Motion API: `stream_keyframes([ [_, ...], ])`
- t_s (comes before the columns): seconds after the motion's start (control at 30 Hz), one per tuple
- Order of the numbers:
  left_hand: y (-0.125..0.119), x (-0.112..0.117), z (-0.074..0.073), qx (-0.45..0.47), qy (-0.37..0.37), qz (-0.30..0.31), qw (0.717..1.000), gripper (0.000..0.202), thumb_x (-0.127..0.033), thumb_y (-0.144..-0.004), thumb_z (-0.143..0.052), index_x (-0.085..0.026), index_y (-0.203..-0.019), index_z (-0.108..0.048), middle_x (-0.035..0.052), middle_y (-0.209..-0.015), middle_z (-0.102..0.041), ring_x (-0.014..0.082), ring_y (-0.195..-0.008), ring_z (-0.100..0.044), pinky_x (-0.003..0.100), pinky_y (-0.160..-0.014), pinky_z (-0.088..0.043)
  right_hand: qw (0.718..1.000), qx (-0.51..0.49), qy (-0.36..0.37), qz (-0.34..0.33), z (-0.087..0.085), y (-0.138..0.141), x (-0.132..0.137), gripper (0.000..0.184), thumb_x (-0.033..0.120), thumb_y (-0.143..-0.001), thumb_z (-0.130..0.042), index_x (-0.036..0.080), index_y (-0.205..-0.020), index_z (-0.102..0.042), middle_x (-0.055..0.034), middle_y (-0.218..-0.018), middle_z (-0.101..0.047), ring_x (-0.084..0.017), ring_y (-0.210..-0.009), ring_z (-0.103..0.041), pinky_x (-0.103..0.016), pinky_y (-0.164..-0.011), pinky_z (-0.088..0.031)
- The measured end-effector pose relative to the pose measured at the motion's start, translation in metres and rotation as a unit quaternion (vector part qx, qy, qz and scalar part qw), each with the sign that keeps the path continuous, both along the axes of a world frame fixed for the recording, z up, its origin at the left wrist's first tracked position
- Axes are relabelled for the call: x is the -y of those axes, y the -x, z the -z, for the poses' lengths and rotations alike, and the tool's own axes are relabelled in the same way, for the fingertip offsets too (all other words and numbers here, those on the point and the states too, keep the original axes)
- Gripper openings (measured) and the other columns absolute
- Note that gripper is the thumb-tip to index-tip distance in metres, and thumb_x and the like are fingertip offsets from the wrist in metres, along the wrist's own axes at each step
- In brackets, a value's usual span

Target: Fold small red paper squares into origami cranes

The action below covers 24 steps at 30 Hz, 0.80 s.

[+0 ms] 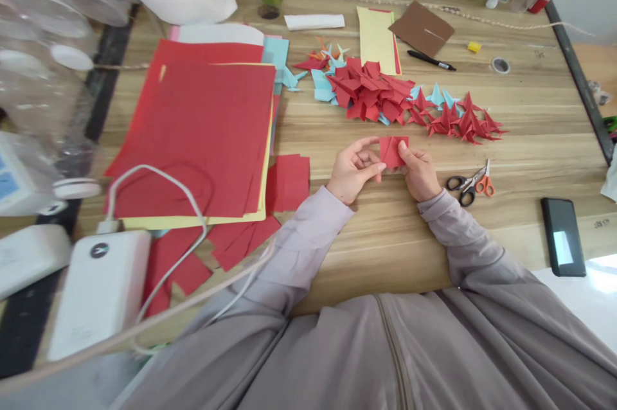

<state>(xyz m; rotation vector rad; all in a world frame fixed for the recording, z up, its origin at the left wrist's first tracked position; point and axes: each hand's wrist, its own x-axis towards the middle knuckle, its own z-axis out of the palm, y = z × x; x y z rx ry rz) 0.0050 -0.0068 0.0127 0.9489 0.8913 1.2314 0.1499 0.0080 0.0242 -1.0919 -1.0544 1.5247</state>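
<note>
Between my two hands is a small red square of paper (389, 151) with crease lines on it. My left hand (357, 169) pinches its left edge between thumb and fingers. At its right side, my right hand (418, 169) grips the paper with the thumb on top. Just beyond the hands lies a heap of folded red paper pieces (371, 92), mixed with some light blue ones. Pointed red folded paper shapes (465, 119) continue the row to the right. Left of my left hand sits a stack of cut red paper squares (293, 182).
Large red sheets (212, 133) are piled on the left. A white power bank (99, 288) with a cable lies in front of them. To the right are scissors (466, 185) and a phone (563, 236). A black pen (431, 60) and brown paper (422, 29) lie farther back.
</note>
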Motion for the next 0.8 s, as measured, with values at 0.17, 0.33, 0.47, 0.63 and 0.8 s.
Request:
stream_keyframes([
  [0.17, 0.0007, -0.0006, -0.0001, 0.016, 0.009, 0.011, 1.0, 0.057, -0.021, -0.061, -0.076, -0.015, -0.114, -0.055, -0.0045, -0.063, -0.064, 0.0078, -0.043, -0.056, 0.02, -0.045, -0.04, 1.0, -0.016, 0.008, -0.006, -0.0034, 0.0007, -0.0003, 0.048, 0.063, -0.067, -0.067, 0.017, -0.052, -0.061, 0.0024, -0.047, -0.053, -0.009, -0.048, -0.051, -0.023, -0.051, -0.046],
  [0.33, 0.0007, -0.0009, -0.0005, 0.013, 0.013, 0.016, 1.0, 0.058, -0.021, -0.06, -0.076, -0.015, -0.114, -0.056, -0.0036, -0.066, -0.065, 0.0067, -0.042, -0.055, 0.02, -0.044, -0.04, 1.0, -0.004, 0.027, 0.009, -0.0033, 0.0013, -0.0008, 0.049, 0.065, -0.065, -0.067, 0.017, -0.054, -0.06, 0.0022, -0.049, -0.054, -0.009, -0.048, -0.05, -0.024, -0.051, -0.046],
  [0.47, 0.0008, -0.0015, -0.0004, 0.007, 0.004, 0.025, 1.0, 0.059, -0.019, -0.06, -0.077, -0.015, -0.115, -0.056, -0.0013, -0.071, -0.066, 0.007, -0.045, -0.055, 0.02, -0.043, -0.043, 0.999, -0.012, 0.024, 0.022, -0.0031, 0.001, -0.0021, 0.048, 0.064, -0.064, -0.068, 0.018, -0.055, -0.059, 0.0019, -0.051, -0.055, -0.009, -0.048, -0.049, -0.025, -0.05, -0.046],
  [0.63, 0.0005, -0.0017, -0.0009, 0.026, 0.011, 0.03, 0.999, 0.061, -0.017, -0.057, -0.077, -0.015, -0.114, -0.056, 0.0008, -0.076, -0.066, 0.0095, -0.052, -0.058, 0.021, -0.043, -0.045, 0.999, 0.012, 0.02, 0.029, -0.0039, 0.0013, -0.0026, 0.049, 0.066, -0.065, -0.067, 0.018, -0.055, -0.058, 0.002, -0.051, -0.054, -0.009, -0.047, -0.048, -0.026, -0.05, -0.045],
  [0.8, -0.0016, -0.0005, -0.0032, 0.029, 0.018, 0.027, 0.999, 0.063, -0.018, -0.055, -0.079, -0.015, -0.114, -0.056, 0.0017, -0.079, -0.066, 0.0108, -0.057, -0.06, 0.023, -0.047, -0.048, 0.999, 0.005, 0.017, 0.032, -0.001, 0.0011, -0.0019, 0.048, 0.065, -0.063, -0.069, 0.018, -0.055, -0.06, 0.0023, -0.051, -0.055, -0.01, -0.048, -0.049, -0.025, -0.051, -0.046],
])
